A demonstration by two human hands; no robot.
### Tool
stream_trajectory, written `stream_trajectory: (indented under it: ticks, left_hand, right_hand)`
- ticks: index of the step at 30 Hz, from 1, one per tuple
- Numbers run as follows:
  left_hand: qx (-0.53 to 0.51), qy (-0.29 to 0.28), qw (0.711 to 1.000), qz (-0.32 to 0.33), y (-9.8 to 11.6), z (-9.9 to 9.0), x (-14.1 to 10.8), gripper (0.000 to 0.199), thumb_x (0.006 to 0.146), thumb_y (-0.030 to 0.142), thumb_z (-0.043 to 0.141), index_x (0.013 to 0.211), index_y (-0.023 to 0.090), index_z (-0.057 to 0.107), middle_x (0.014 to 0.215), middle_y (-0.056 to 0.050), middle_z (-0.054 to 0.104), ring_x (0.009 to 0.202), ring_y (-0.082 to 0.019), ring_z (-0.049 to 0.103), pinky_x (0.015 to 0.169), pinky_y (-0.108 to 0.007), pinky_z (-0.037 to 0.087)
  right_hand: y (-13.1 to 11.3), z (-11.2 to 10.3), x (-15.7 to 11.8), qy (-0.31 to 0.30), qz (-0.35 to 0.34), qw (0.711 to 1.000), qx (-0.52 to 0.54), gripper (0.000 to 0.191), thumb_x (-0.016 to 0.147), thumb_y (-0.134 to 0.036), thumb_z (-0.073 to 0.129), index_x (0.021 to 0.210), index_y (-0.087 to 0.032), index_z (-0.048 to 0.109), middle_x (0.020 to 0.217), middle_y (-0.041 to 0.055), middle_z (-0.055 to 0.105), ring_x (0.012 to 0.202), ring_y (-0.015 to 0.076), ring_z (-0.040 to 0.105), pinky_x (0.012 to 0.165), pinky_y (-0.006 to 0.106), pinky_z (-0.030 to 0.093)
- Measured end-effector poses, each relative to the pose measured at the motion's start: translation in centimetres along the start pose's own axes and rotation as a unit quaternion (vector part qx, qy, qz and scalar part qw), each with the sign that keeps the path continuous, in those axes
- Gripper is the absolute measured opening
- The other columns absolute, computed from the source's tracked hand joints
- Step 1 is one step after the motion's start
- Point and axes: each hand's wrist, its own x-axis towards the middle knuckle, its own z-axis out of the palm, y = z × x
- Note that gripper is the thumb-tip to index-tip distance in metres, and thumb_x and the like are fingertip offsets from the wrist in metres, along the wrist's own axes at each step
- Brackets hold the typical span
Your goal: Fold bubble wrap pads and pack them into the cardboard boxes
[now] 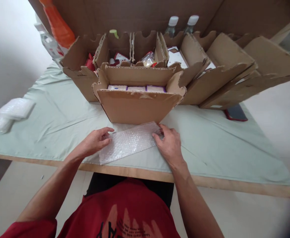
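Note:
A sheet of clear bubble wrap [131, 142] lies slanted on the pale green cloth [67, 122], close to the front edge of the table. My right hand [168, 140] grips its right end between thumb and fingers. At the sheet's left end is my left hand [99, 140], its fingers apart and nothing between them. Just behind the wrap stands a cardboard box [137, 107], which holds a row of white and purple packs [136, 88].
Behind are several open cardboard bins [82, 82] with packaged items. Bottles with white caps [172, 22] and an orange bottle [59, 26] stand at the back. Folded bubble wrap [16, 108] lies far left; a dark phone [236, 112] rests at the right.

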Motion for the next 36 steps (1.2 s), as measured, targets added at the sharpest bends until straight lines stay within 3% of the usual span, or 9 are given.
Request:
stream_trajectory:
  ticks: [5, 9, 12, 15, 19, 24, 27, 30, 36]
  left_hand:
    - [0.080, 0.015, 0.997, 0.017, 1.2, -0.2, 0.3, 0.041, 0.088, 0.032, 0.051, 0.122, 0.018, 0.069, 0.087, -0.003, 0.073, 0.068, -0.018, 0.062, 0.068, -0.031, 0.048]
    - [0.158, 0.070, 0.981, 0.092, 2.2, 0.3, 1.4, 0.037, 0.089, 0.024, 0.053, 0.121, 0.018, 0.071, 0.107, -0.009, 0.075, 0.088, -0.024, 0.069, 0.082, -0.038, 0.054]
    - [0.226, 0.168, 0.946, 0.161, 2.7, 1.9, 2.0, 0.033, 0.089, 0.020, 0.056, 0.118, 0.015, 0.071, 0.118, -0.015, 0.071, 0.108, -0.032, 0.065, 0.095, -0.050, 0.053]
    - [0.246, 0.233, 0.911, 0.235, 3.4, 4.2, 1.4, 0.027, 0.093, 0.019, 0.055, 0.115, 0.014, 0.070, 0.123, -0.018, 0.068, 0.112, -0.034, 0.062, 0.095, -0.054, 0.053]
    - [0.216, 0.174, 0.898, 0.341, 4.6, 7.6, -0.2, 0.026, 0.094, 0.014, 0.054, 0.117, 0.016, 0.066, 0.125, -0.016, 0.068, 0.117, -0.032, 0.063, 0.096, -0.049, 0.055]
    - [0.214, 0.091, 0.919, 0.319, 4.8, 10.3, -0.7, 0.050, 0.090, 0.009, 0.053, 0.140, 0.011, 0.053, 0.142, -0.020, 0.061, 0.136, -0.034, 0.054, 0.111, -0.055, 0.049]
    - [0.237, 0.061, 0.921, 0.302, 3.6, 9.9, -1.0, 0.049, 0.094, 0.017, 0.057, 0.143, 0.010, 0.052, 0.151, -0.020, 0.055, 0.144, -0.036, 0.048, 0.116, -0.057, 0.045]
    - [0.247, 0.051, 0.924, 0.288, 1.5, 8.2, -1.8, 0.044, 0.099, 0.026, 0.057, 0.141, 0.015, 0.056, 0.156, -0.017, 0.051, 0.149, -0.035, 0.042, 0.119, -0.058, 0.042]
    - [0.231, 0.115, 0.934, 0.248, -2.3, 5.7, -3.4, 0.040, 0.103, 0.029, 0.052, 0.140, 0.017, 0.058, 0.156, -0.016, 0.051, 0.150, -0.034, 0.040, 0.119, -0.056, 0.043]
  right_hand:
    - [0.0, -2.2, -2.6, -0.032, -0.019, 0.996, 0.081, 0.023, 0.089, -0.035, 0.055, 0.091, -0.021, 0.073, 0.077, 0.0054, 0.074, 0.075, 0.0247, 0.066, 0.085, 0.043, 0.047]
    - [1.2, -3.5, -5.0, -0.019, 0.002, 0.995, 0.098, 0.023, 0.091, -0.039, 0.055, 0.087, -0.022, 0.070, 0.074, 0.0022, 0.073, 0.070, 0.0213, 0.067, 0.082, 0.039, 0.047]
    - [2.5, -3.6, -5.3, -0.001, 0.013, 0.998, 0.063, 0.026, 0.092, -0.042, 0.054, 0.095, -0.021, 0.071, 0.086, 0.0051, 0.076, 0.071, 0.0219, 0.068, 0.080, 0.041, 0.047]
    - [2.8, -3.4, -4.9, 0.046, -0.015, 0.999, 0.022, 0.032, 0.096, -0.041, 0.052, 0.113, -0.019, 0.069, 0.111, 0.0112, 0.076, 0.087, 0.0254, 0.071, 0.083, 0.043, 0.047]
    - [0.6, -2.5, -4.3, 0.071, -0.083, 0.994, 0.013, 0.029, 0.100, -0.035, 0.052, 0.119, -0.019, 0.068, 0.120, 0.0120, 0.074, 0.107, 0.0284, 0.069, 0.089, 0.042, 0.048]
    - [-3.3, 0.5, -5.2, -0.025, -0.190, 0.981, 0.020, 0.040, 0.098, -0.014, 0.042, 0.131, -0.015, 0.064, 0.134, 0.0128, 0.069, 0.125, 0.0274, 0.061, 0.100, 0.042, 0.047]
    - [-3.4, 1.3, -5.9, -0.054, -0.210, 0.976, 0.001, 0.041, 0.100, -0.017, 0.043, 0.137, -0.014, 0.062, 0.142, 0.0128, 0.065, 0.135, 0.0289, 0.055, 0.105, 0.044, 0.045]
    - [-1.7, 0.7, -6.2, -0.052, -0.206, 0.977, -0.015, 0.037, 0.105, -0.028, 0.046, 0.135, -0.016, 0.063, 0.145, 0.0113, 0.063, 0.138, 0.0300, 0.053, 0.107, 0.046, 0.043]
    - [1.9, -1.0, -6.1, 0.003, -0.168, 0.985, -0.038, 0.036, 0.106, -0.038, 0.046, 0.129, -0.018, 0.065, 0.140, 0.0129, 0.066, 0.135, 0.0313, 0.056, 0.105, 0.047, 0.043]
